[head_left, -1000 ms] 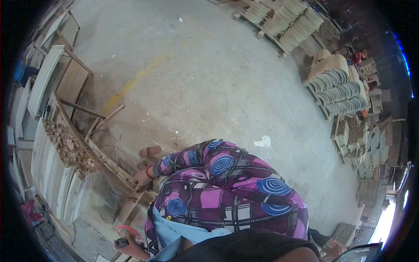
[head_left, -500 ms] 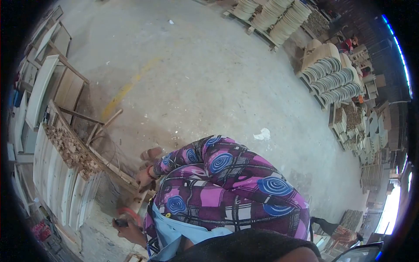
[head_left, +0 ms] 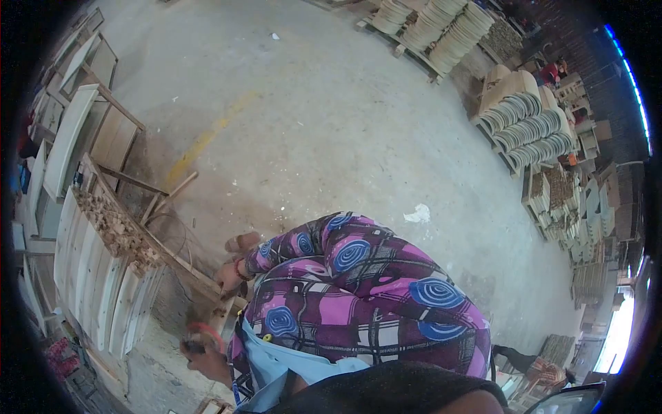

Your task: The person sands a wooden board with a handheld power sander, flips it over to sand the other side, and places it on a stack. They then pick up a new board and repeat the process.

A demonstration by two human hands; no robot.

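My right hand (head_left: 227, 274), with a red band at the wrist, is closed at the near end of a long wooden strip (head_left: 186, 268). Lower in view, my left hand (head_left: 205, 357) is blurred by motion. It is closed around a dark tool (head_left: 187, 346), whose exact kind I cannot make out. Beside that hand shows a red curved piece (head_left: 209, 332), apparently part of the tool. Under both hands a pale wooden piece (head_left: 219, 319) is partly hidden by my patterned jacket.
Small wood offcuts (head_left: 117, 231) lie heaped along the strip, beside several pale boards (head_left: 93, 276). Wooden frames (head_left: 72, 141) stand at the left. Stacked curved wood pieces (head_left: 517, 114) sit on pallets at the right. A white scrap (head_left: 417, 213) lies on the concrete floor (head_left: 310, 138).
My left hand and its tool have shifted slightly and look more smeared. My right hand stays at the strip. The whole view has moved a little.
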